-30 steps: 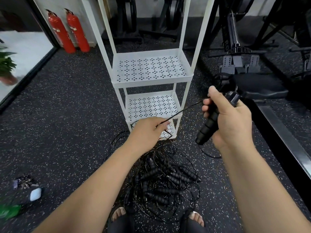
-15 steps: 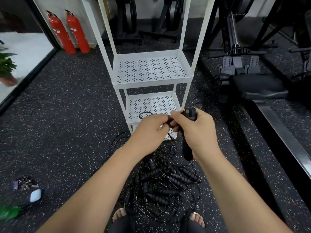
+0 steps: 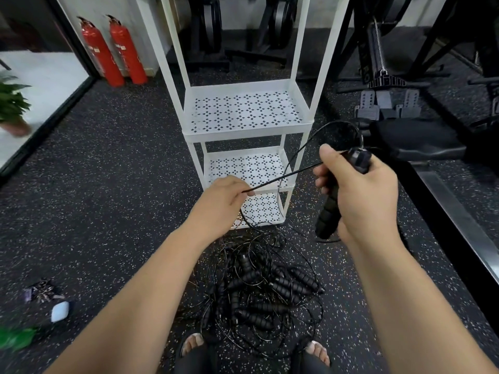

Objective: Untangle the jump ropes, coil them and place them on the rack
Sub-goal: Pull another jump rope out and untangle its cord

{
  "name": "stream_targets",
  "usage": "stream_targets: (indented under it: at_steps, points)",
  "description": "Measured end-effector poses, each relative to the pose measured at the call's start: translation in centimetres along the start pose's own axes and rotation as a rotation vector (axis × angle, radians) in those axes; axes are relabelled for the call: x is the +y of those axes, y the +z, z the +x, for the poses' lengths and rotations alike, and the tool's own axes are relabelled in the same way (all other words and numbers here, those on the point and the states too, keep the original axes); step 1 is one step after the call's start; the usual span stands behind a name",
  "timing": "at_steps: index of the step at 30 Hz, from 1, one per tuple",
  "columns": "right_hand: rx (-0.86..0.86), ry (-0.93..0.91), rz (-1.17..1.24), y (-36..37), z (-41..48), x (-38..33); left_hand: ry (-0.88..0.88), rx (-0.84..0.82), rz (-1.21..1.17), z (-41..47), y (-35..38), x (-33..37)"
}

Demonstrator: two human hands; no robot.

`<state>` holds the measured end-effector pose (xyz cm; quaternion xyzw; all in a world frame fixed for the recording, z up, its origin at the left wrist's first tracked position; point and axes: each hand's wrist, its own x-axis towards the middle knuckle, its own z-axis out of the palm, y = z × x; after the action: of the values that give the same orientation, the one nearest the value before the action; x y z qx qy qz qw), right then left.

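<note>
Nearly upright in right hand (image 3: 361, 201), rope handle (image 3: 328, 214), cap end uppermost.

rope tangle (image 3: 259, 298) before rack (image 3: 247, 132), extinguishers (image 3: 101, 52) behind left, bench (image 3: 421, 141) right

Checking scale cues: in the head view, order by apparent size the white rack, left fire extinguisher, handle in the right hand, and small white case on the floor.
1. white rack
2. left fire extinguisher and handle: look about alike; the handle is far nearer the camera, so unranked
3. small white case
</note>
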<state>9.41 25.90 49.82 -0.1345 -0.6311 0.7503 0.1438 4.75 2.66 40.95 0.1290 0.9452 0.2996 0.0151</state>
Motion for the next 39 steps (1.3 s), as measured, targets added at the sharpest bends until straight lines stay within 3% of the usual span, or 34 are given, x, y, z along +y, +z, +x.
stream_targets:
  at_steps: [6, 11, 16, 25, 31, 39]
  points:
    - [0.002, 0.012, 0.098, -0.2, 0.0, -0.1, 0.035, -0.093, -0.013, -0.4, 0.0, 1.4]
    - [-0.219, 0.143, 0.147, 0.8, -0.4, 1.3, 0.121, -0.122, -0.017, -0.6, 0.2, 3.3]
    - [-0.346, 0.085, -0.089, 1.4, -0.8, 3.1, 0.122, -0.138, -0.113, -0.9, -0.2, 5.5]
    - [-0.211, 0.001, -0.255, 1.3, -0.6, 3.6, 0.153, -0.007, -0.166, -0.7, -0.8, 3.7]
    - [-0.087, -0.012, -0.146, 0.7, 0.1, 2.0, 0.058, 0.018, -0.18, -0.4, -1.7, 1.9]
    - [-0.091, -0.047, -0.11, 0.7, -0.4, 0.8, 0.025, -0.085, -0.067, -0.2, -1.0, 0.6]
